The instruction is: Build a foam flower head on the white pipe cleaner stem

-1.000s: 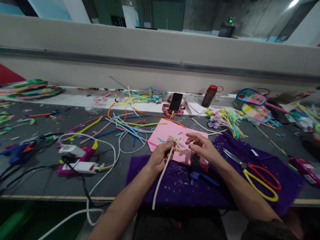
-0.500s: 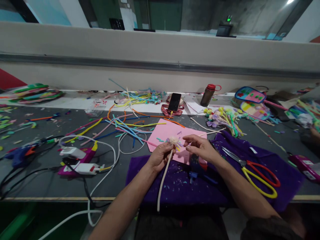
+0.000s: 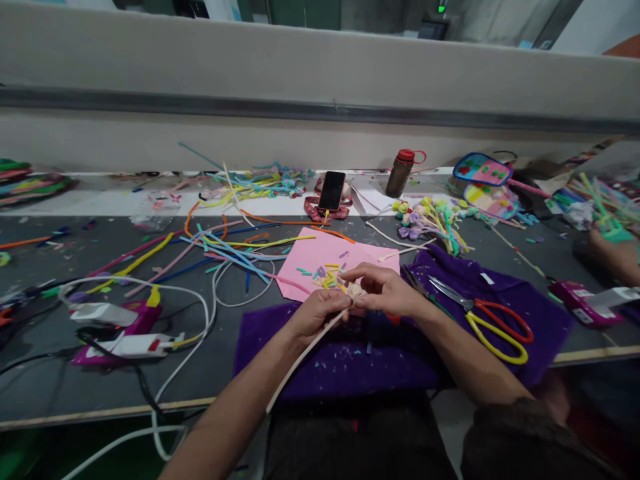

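A cream fuzzy pipe-cleaner flower is held between both hands above the purple cloth. My left hand pinches it at the base, and its long cream stem slants down to the lower left. The fingers of my right hand are closed on the flower head from the right, their tips partly hiding it. Just beyond the fingers, short yellow, lilac and teal pipe-cleaner pieces lie on a pink sheet. A dark tool with a red part is mostly hidden beneath my right hand.
Red-and-yellow-handled scissors rest on the purple cloth. A power strip with white cables lies left. Loose pipe cleaners, a phone, a bottle and a flower bunch stand behind. Another person's hand is at right.
My right hand has moved in from beside the flower and closed on its head. The stem has swung to a flatter slant. The camera view has shifted down and to the right.
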Demonstrator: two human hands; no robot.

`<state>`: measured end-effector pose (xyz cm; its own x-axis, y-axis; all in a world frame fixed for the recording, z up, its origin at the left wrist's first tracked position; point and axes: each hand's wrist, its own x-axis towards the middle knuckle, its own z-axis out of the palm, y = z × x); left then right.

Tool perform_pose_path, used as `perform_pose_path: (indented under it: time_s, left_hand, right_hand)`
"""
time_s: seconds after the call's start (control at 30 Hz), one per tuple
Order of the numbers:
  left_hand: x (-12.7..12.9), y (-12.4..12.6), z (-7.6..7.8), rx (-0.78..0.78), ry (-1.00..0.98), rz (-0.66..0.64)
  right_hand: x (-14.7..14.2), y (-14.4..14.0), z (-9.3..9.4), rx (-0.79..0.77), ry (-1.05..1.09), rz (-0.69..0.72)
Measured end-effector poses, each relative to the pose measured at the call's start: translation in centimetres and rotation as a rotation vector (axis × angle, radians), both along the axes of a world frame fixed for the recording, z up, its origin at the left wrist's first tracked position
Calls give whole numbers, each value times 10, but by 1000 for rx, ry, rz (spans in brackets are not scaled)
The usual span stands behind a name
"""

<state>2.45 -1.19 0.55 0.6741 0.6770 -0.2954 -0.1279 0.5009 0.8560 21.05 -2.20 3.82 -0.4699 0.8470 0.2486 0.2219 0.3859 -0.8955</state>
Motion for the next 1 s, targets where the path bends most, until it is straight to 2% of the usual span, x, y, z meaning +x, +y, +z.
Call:
perform_pose_path:
  time_s: [0.37, 0.43, 0.63, 0.8, 1.0]
  left_hand:
    - [2, -3, 2, 5, 1, 33]
    - [1, -2, 2, -3, 3, 78]
    - [-8, 6, 4, -109, -102, 291]
    - [-18, 11, 13, -128, -198, 400]
    - [-22, 8, 24, -86, -245, 469]
  right_hand:
    - [0, 1, 2, 26, 8, 7]
    - [2, 1, 5, 18, 13, -14]
    - [15, -8, 19, -85, 85, -221]
    - [14, -31, 24, -149, 12, -180]
    - [-1, -52, 11, -176, -54, -150]
